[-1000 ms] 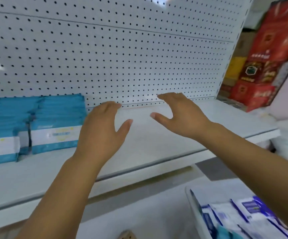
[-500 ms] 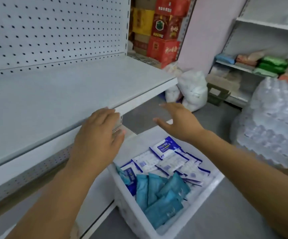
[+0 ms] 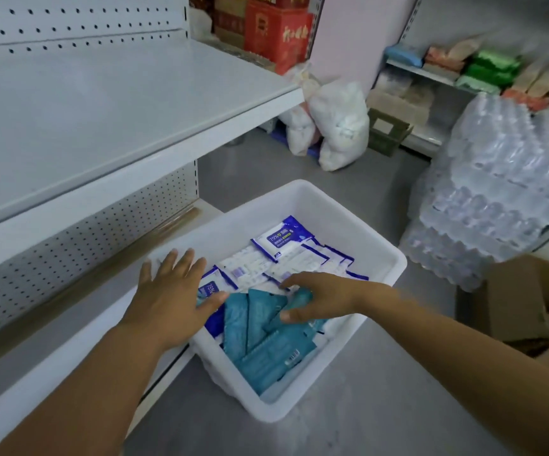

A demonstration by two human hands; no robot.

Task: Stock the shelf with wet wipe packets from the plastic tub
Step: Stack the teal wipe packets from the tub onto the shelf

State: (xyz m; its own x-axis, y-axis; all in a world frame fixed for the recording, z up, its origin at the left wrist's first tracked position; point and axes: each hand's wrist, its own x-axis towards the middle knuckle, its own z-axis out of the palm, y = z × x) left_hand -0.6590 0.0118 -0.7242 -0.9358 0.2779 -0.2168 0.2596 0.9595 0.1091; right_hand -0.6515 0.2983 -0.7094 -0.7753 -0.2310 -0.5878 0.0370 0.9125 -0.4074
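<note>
Tub: a white plastic tub [image 3: 381, 258] sits on the grey floor [image 3: 381, 406] in front of the person, tight against the base of the shelving, probably so packets can be lifted straight up to the shelf.
Packets: white-and-blue packets [image 3: 279, 240] lie flat toward the tub's twelve o'clock. Teal packets [image 3: 266, 350] stand on edge and lean toward its six o'clock.
Left hand: the left hand [image 3: 174, 291] is spread flat with straight fingers over the tub's nine o'clock rim, thumb reaching over the teal packets. It grips nothing and looks ready to steady the pile.
Right hand: the right hand [image 3: 319, 299] comes in from three o'clock, with fingers above and thumb below, curled round the top of a teal packet. This looks like the start of a pick.
Hands together: near each other but apart, with teal packets between them.
Shelf: the white shelf [image 3: 118, 103] at ten o'clock shows a bare board backed by pegboard. It is the likely place for the packets.
Room: stacked bottled water packs [image 3: 503, 192] are at two o'clock, white sacks [image 3: 339, 126] and red cartons [image 3: 276, 31] at twelve, and a cardboard box [image 3: 523, 301] at three.
</note>
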